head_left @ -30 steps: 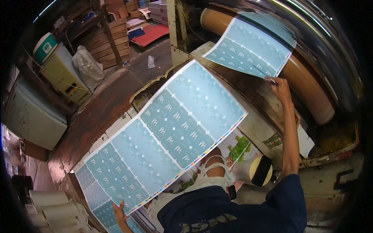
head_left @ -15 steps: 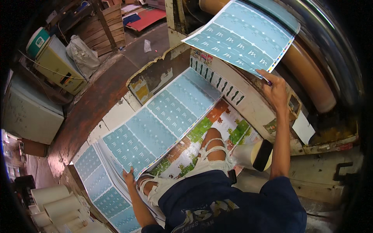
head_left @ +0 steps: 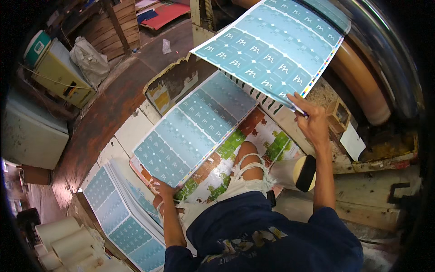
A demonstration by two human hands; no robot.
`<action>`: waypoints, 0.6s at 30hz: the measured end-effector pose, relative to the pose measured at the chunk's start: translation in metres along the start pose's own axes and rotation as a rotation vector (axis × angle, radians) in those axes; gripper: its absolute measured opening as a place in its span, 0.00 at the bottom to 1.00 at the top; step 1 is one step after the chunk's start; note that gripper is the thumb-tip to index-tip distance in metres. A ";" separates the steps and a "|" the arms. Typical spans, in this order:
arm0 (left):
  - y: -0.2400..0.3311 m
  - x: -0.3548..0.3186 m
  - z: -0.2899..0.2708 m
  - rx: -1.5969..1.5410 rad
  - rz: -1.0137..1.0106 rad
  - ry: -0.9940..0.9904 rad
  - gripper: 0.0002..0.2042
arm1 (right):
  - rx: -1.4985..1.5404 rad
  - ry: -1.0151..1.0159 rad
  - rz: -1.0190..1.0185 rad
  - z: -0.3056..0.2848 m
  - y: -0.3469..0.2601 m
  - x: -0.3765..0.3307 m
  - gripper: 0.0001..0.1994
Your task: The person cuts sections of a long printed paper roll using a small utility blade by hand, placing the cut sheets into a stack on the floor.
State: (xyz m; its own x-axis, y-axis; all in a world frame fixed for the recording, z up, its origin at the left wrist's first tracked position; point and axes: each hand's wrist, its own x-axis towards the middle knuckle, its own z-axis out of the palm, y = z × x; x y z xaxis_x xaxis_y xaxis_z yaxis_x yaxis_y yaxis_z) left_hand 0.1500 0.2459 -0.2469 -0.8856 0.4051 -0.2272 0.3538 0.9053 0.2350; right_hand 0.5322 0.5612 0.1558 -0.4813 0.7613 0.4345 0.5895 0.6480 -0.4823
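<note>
A teal printed sheet [head_left: 267, 52] comes off the rollers at the upper right. My right hand [head_left: 312, 119] pinches its near corner, with a slim pen-like stick with a dark purple end [head_left: 301, 111] also between the fingers. A second teal sheet [head_left: 181, 136] lies flat across the slanted board in front of me. My left hand [head_left: 164, 188] grips the near edge of that one, fingers closed at its corner. To the left, a thick stack of similar printed sheets [head_left: 122, 213] sits slightly bent, beside my left forearm.
Large shiny rollers [head_left: 362, 86] stand at the right. A small wooden box [head_left: 338, 115] is fixed beside them. A white roll with a black end [head_left: 294, 174] lies by my right knee. Paper rolls [head_left: 68, 240] are piled at lower left, and a yellowish cabinet [head_left: 61, 72] stands at upper left.
The sheet from the rollers has come further out, my right hand moving nearer with it. The lower sheet has shifted away from the stack onto the board, my left hand moving right with it.
</note>
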 end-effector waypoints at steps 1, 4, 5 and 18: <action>0.013 -0.008 0.001 0.007 -0.030 -0.217 0.67 | -0.022 0.009 0.012 -0.003 0.001 -0.005 0.26; -0.032 -0.007 0.021 0.084 -0.146 -0.165 0.62 | 0.010 0.000 -0.037 0.007 -0.021 -0.008 0.25; -0.020 -0.013 0.015 0.087 -0.119 -0.179 0.62 | -0.023 0.015 -0.063 0.007 -0.021 -0.012 0.25; 0.023 -0.030 -0.025 0.099 -0.064 -0.151 0.66 | 0.092 -0.167 0.081 0.011 -0.028 -0.037 0.30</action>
State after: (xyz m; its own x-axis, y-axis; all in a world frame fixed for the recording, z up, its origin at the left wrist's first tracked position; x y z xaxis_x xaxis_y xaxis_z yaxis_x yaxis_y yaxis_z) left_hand 0.1771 0.2517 -0.2113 -0.8545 0.3541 -0.3800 0.3329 0.9350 0.1227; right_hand 0.5263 0.5151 0.1447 -0.5401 0.7996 0.2627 0.5730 0.5780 -0.5810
